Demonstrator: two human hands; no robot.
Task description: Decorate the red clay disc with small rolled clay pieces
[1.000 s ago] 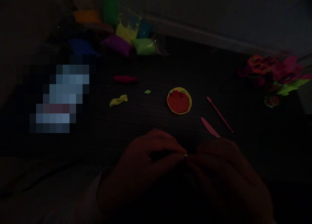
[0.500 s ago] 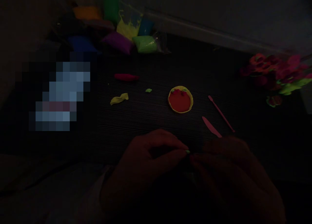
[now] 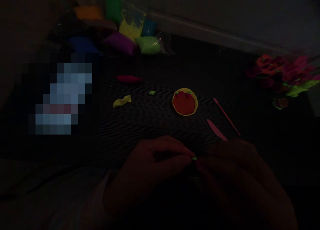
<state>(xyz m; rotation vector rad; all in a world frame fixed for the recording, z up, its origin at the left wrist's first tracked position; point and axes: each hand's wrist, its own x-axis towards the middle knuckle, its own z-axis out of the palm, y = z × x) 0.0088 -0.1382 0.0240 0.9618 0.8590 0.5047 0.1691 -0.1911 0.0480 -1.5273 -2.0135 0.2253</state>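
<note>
Thumb and forefinger of my left hand (image 3: 155, 166) pinch a small light-green bit of clay (image 3: 194, 158). My right hand (image 3: 245, 173) is closed with its fingertips right beside that bit. A dark pinkish speck shows at those fingertips, too dim to make out well. Beyond the hands lies a round clay disc (image 3: 184, 104), red inside with a yellow rim and small red and green bits along its far inner edge. A pink clay knife (image 3: 216, 130) lies just past my right hand, partly hidden by it, with a thin pink modelling stick (image 3: 226, 116) alongside.
Left of the disc lie a green clay scrap (image 3: 152, 92), a yellow strip (image 3: 122, 101) and a dark-pink clay roll (image 3: 129, 79). Bags of coloured clay (image 3: 148, 45) sit at the back. Colourful flower-like pieces (image 3: 282, 71) stand at right; a blurred-out bright rectangle (image 3: 68, 96) is at left.
My left fingertips have shifted slightly right and down, bringing the green bit up to the right fingertips. The things on the table have stayed put.
</note>
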